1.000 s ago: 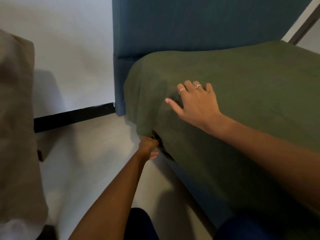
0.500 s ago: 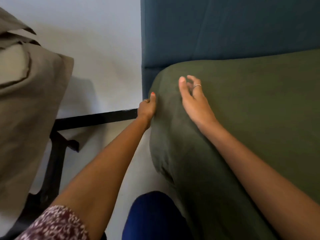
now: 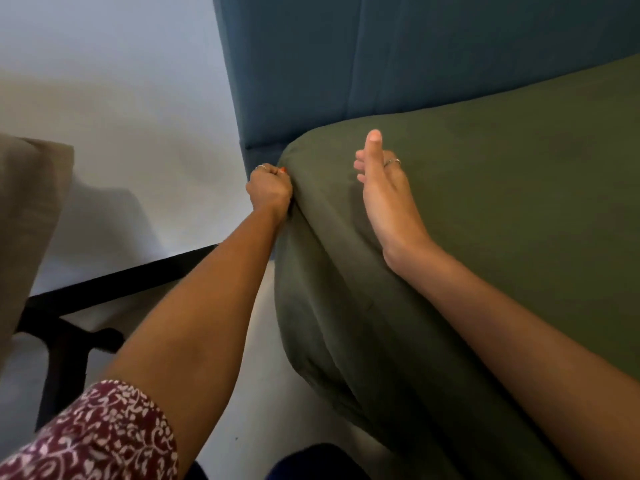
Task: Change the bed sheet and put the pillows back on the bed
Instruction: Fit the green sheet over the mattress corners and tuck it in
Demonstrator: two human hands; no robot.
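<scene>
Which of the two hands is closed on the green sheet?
The left hand: its fingers are curled, gripping the green sheet at the mattress corner beside the blue headboard. The right hand only rests on top, fingers straight.

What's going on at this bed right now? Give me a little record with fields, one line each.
bed sheet: green sheet covers the mattress top and wraps down over the near corner
left hand: left hand, fingers curled, grips the sheet at the corner's side
right hand: right hand lies on top of the sheet near the corner, fingers fairly straight
headboard: blue headboard stands behind the mattress
beside the bed: beige fabric at the left edge
pillows: none seen on the bed
</scene>
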